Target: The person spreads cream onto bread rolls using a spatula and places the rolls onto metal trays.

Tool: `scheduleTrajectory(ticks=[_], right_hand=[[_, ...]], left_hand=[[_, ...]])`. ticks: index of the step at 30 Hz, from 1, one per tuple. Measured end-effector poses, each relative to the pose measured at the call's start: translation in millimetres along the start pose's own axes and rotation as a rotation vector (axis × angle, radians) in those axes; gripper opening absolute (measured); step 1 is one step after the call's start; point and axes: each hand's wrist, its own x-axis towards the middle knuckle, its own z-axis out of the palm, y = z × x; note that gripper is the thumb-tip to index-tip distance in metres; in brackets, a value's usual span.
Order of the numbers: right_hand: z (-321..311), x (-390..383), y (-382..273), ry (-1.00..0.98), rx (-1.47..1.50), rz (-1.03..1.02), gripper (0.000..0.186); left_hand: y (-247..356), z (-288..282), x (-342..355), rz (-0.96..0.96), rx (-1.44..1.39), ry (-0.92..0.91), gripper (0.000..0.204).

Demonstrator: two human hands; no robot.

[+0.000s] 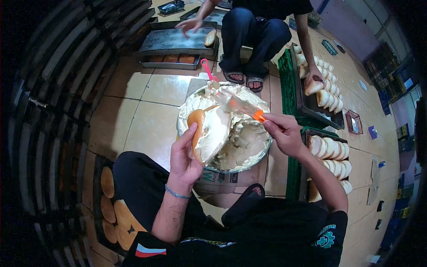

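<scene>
I hold a golden-brown, oval bread roll point(191, 119) coated in pale cream point(215, 138) over a wide, round tub point(233, 170) on the floor.

My left grip point(184, 158) grasps the roll, thumb on its brown crust; my right grip point(285, 133) is clasped around a clear-bladed spatula with an orange handle point(259, 116), its blade smeared with cream just beside the roll. A bright pink handle point(206, 66) rises at the tub's far edge. Opposite me, a co-worker in dark clothing point(238, 26) holds another roll point(314, 87) at a black tray point(311, 104) of rolls in rows, the other hand spread near a grey, rectangular metal tray point(167, 42).
</scene>
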Motion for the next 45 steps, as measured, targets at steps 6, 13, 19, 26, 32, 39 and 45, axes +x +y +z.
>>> scheduleTrajectory(ticks=[6,13,19,26,32,39,45], right_hand=[[4.3,0.9,5.3,0.078,0.370,0.194,0.030],[0.9,-15.2,3.3,-0.129,0.505,0.168,0.031],[-3.2,-29.4,3.6,-0.133,0.208,0.005,0.027],[4.0,-3.2,-7.7,0.038,-0.060,-0.285,0.028],[8.6,-7.2,-1.5,-0.012,-0.166,-0.377,0.038],[-21.2,-10.6,-2.4,-0.080,-0.428,-0.434,0.041],[-38.6,-26.3,-1.5,0.080,-0.386,-0.193,0.024]], left_hand=[[-0.8,-11.4,0.0,-0.112,-0.104,-0.090,0.058],[-0.3,-6.7,-4.6,-0.105,-0.141,-0.094,0.059],[0.3,-0.1,-1.8,0.017,0.070,0.003,0.049],[-3.5,-5.0,0.1,-0.043,0.107,0.018,0.042],[-2.5,-7.5,0.2,-0.075,0.041,-0.060,0.049],[7.2,2.9,-10.1,-0.095,0.011,-0.111,0.045],[8.9,16.1,-12.8,0.332,0.505,-0.036,0.054]])
